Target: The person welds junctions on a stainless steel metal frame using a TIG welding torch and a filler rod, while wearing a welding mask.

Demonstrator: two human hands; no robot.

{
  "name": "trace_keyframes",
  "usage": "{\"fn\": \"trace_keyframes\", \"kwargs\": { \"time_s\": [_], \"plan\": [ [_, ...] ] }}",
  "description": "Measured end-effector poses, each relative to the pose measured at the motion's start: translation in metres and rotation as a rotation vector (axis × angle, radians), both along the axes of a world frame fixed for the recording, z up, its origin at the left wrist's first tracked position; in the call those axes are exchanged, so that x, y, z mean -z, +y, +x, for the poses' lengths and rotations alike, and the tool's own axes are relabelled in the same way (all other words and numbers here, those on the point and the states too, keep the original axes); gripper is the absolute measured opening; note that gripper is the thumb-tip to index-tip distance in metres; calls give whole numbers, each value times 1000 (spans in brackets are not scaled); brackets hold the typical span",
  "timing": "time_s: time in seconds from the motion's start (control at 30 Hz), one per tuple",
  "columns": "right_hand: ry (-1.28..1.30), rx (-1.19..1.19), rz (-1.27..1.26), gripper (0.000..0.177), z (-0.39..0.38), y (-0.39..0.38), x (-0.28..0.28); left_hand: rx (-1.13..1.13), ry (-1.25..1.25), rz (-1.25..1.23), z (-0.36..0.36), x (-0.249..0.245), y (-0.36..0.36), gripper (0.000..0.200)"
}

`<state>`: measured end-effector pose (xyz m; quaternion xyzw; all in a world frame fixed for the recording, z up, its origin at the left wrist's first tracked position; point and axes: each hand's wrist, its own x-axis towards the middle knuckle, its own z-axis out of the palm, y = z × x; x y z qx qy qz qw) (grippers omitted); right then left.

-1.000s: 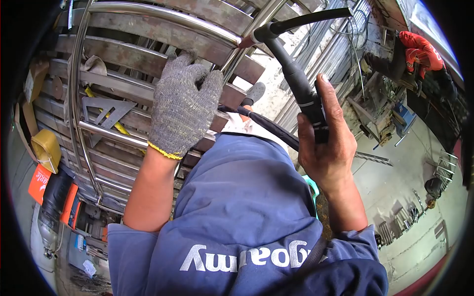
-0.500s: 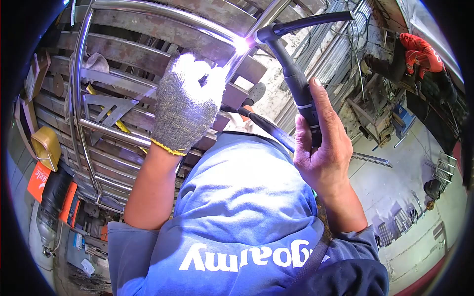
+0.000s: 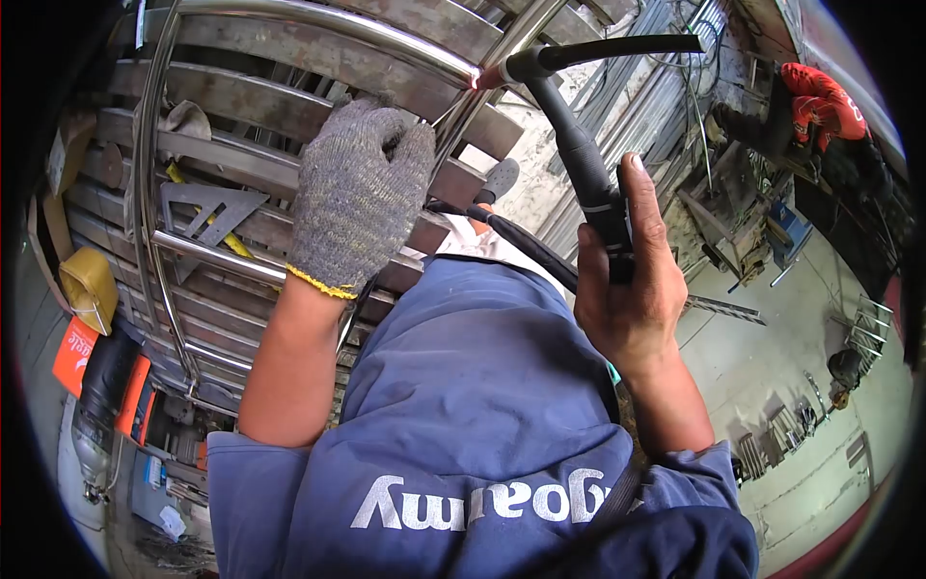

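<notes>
My right hand (image 3: 639, 280) is wrapped round the black handle of a TIG welding torch (image 3: 571, 145). The torch's reddish nozzle points left at a joint between shiny metal tubes (image 3: 386, 41), where a small spot glows. My left hand (image 3: 359, 193), in a grey knitted glove with a yellow cuff, is closed in a pinch below the joint. From its fingertips a thin filler rod (image 3: 445, 116) appears to stick out toward the joint; the rest of it is hidden by the glove. The torch's cable (image 3: 531, 249) runs beneath my right hand.
The tube frame lies on a slatted metal bench (image 3: 241, 96). A triangular metal square (image 3: 214, 207) and a yellow strip rest there. A yellow container (image 3: 89, 289) stands at left. Metal lengths (image 3: 617, 125) lie beyond the torch. Another person in red (image 3: 820, 106) is at upper right.
The bright arc at the joint has gone out, leaving a small glow. My right fingers have straightened slightly on the torch, and both hands stay nearly in place.
</notes>
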<state>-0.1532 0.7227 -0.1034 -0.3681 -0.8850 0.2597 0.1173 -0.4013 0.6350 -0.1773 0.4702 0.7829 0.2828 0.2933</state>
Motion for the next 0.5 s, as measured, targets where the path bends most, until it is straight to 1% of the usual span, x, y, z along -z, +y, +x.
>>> {"fn": "trace_keyframes", "kwargs": {
  "time_s": [0.17,0.4,0.47,0.5],
  "plan": [
    [-103,-2,-14,79,0,-4,-7,11,14,1,-1,2,-1,18],
    [-9,-27,51,79,-1,-2,1,3,1,-12,-1,3,-1,24],
    [-36,-19,39,78,-1,-4,0,-2,-3,-2,0,4,-3,29],
    [-70,-15,27,78,-1,-6,-2,1,-3,-14,0,4,-3,26]
  ]
}}
